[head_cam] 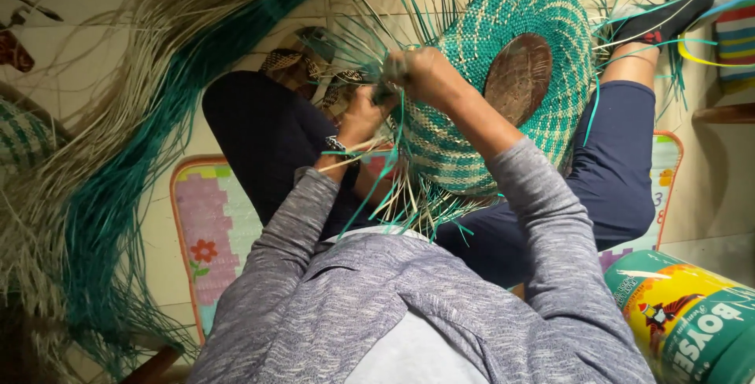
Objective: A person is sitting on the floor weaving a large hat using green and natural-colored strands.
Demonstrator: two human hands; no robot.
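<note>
Woven hat [480, 62], teal and straw, rests on the lap; left hand [363, 113] pinches loose strands [358, 54] just beside its brim, right hand [421, 73] grips the rim. Keeping each strand taut looks wise.

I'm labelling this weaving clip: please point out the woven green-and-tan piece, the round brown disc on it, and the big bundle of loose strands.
Woven piece [503, 14], head view, on its patterned upper surface.
Brown disc [517, 77], head view, on its centre.
Strand bundle [110, 195], head view, on the teal strands at its middle.
</note>
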